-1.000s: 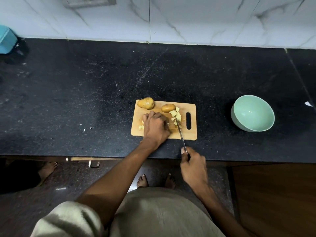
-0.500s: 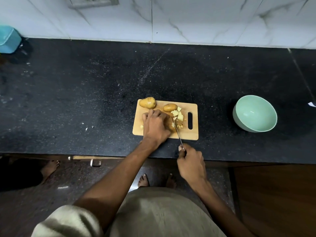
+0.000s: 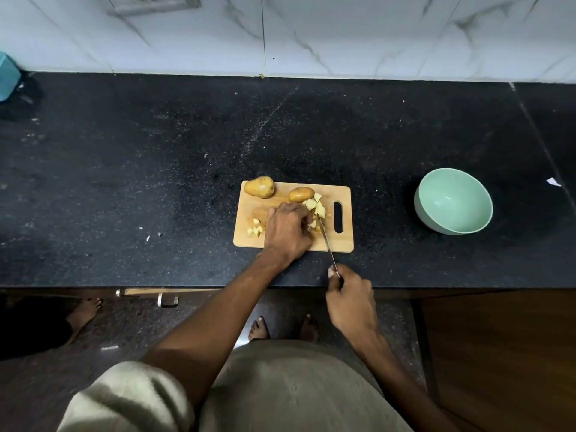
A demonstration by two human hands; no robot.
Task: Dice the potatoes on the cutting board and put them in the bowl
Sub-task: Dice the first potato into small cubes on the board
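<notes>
We're over the cutting board (image 3: 341, 241), which sits near the front edge of the black counter (image 3: 156, 182); its near edge lies just back from the counter lip. Handle slot is on the board's right side. Wide bare counter behind the board up to the marble wall (image 3: 343, 35), and wide bare counter to its left. Between board and bowl (image 3: 453, 201) there's an open strip of counter.

Our left hand (image 3: 288, 233) lies knuckles-up on the board's middle, fingers curled down over a potato piece we can't really see; the grip itself is hidden under the hand. Our right hand (image 3: 350, 299) hangs past the counter's front edge, fingers wrapped round the knife (image 3: 325, 241) handle. The blade runs up across the board's near edge, tip among the cut pieces just right of the left fingers.

On the board: whole potato (image 3: 259, 187) at the far-left corner, overhanging the far edge slightly. Second potato (image 3: 300, 194) at the far edge, middle. Diced pieces (image 3: 316, 205) touching its right side, and a smaller cluster of cubes (image 3: 255, 229) left of the left hand.

Bowl is mint green, well right of the board, tilted toward us, inside holds nothing visible. Small white scrap (image 3: 553, 181) right of it. Teal container (image 3: 7, 77) at far left edge, cropped.
</notes>
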